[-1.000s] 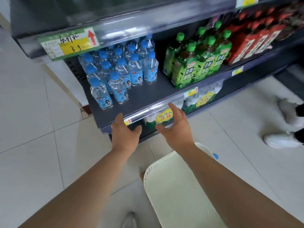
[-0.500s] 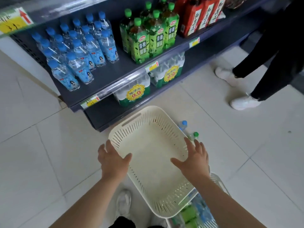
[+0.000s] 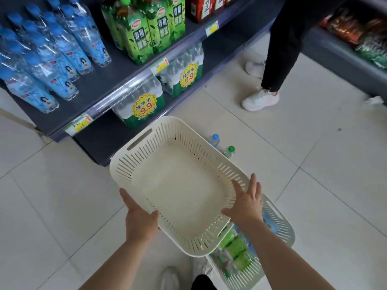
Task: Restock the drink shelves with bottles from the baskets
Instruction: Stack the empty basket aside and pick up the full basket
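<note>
An empty cream slotted basket [image 3: 134, 164] lies tilted on top of a second basket [image 3: 287, 229] that holds green and blue bottles. My left hand [image 3: 140, 216] grips the empty basket's near left rim, thumb inside. My right hand [image 3: 245, 204] rests with spread fingers on its right rim. A blue-capped bottle [image 3: 214, 139] and a green-capped bottle [image 3: 229, 151] poke out behind the top basket. The dark shelf [image 3: 113, 80] carries blue-capped water bottles [image 3: 62, 51] at left and green tea bottles [image 3: 144, 34] in the middle.
Shrink-wrapped water packs with 9.9 stickers [image 3: 142, 105] sit on the bottom shelf. Another person's legs and white shoes [image 3: 259, 99] stand to the right by the shelf. Red bottles [image 3: 201, 7] are on the shelf's right. White tiled floor surrounds the baskets.
My view dropped from the shelf to the baskets. Both hands came down from the shelf edge onto the empty basket; the left now grips its rim, and the basket has tilted.
</note>
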`<state>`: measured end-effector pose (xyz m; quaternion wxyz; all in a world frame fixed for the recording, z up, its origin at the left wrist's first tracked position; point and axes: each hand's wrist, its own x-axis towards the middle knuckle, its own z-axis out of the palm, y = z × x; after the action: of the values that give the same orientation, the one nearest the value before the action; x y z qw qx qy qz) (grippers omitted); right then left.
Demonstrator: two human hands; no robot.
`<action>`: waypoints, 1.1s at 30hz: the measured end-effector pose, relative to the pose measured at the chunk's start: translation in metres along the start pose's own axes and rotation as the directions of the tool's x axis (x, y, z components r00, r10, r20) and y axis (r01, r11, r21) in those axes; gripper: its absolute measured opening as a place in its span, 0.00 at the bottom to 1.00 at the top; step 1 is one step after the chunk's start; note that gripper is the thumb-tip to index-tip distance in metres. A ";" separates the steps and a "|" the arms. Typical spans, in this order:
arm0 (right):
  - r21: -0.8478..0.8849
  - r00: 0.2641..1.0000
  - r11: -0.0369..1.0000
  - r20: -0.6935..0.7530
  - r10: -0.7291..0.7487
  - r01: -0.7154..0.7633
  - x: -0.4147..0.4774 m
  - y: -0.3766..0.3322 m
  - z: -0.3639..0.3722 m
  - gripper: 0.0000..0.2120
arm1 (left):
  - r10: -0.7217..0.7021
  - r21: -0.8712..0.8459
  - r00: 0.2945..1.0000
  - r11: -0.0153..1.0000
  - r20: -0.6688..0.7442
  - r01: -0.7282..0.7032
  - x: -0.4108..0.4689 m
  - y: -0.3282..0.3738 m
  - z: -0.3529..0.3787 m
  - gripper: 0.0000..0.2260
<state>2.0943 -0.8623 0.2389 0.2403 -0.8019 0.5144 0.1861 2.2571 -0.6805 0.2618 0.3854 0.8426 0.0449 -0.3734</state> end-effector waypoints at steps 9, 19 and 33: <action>0.088 0.997 0.996 -0.075 -0.027 0.033 -0.023 0.008 0.017 0.44 | 0.050 -0.054 0.998 0.997 -0.036 -0.052 -0.003 -0.011 -0.003 0.45; 0.228 0.982 0.972 -0.166 0.091 -0.051 -0.066 0.057 -0.024 0.40 | 0.236 -0.049 0.969 0.971 0.077 -0.232 -0.031 0.026 0.025 0.38; 0.389 0.930 0.912 -0.270 0.251 -0.133 -0.036 0.268 -0.092 0.39 | 0.361 0.040 0.912 0.926 0.194 -0.375 -0.100 0.103 0.234 0.40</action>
<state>1.8400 -0.9840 0.2811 0.2800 -0.7074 0.6487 -0.0193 2.0837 -0.8913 0.2920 0.4188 0.8122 -0.1645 -0.3713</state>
